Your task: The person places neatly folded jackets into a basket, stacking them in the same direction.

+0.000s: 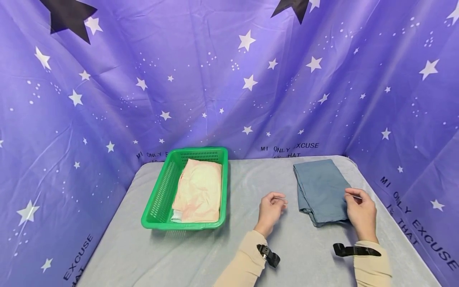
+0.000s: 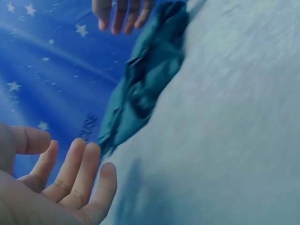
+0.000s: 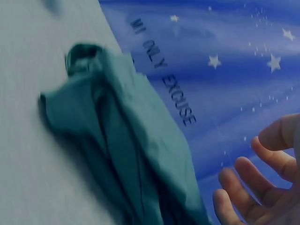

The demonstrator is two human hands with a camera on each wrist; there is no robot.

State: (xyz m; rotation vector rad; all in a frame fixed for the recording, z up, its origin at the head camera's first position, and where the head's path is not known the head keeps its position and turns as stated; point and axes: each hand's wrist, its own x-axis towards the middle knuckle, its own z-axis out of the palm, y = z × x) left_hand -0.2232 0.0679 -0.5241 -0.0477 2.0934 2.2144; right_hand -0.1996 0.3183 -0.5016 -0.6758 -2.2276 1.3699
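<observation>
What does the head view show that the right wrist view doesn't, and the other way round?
Only the head view shows the green basket with the pink cloth inside, the black wrist straps and, clearly, the left hand; a dark blur in the wrist view's top left corner can't be identified.

Only the right wrist view shows a visible gap between the right hand and the blue-green cloth; from the head, they overlap.

Both share that hand and cloth, the pale tabletop and the starry curtain.

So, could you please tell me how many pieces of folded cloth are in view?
3 visible: a blue cloth on the table, a pink cloth in the green basket, and apparently a pale cloth peeking out beneath the pink one. More may be hidden underneath.
</observation>
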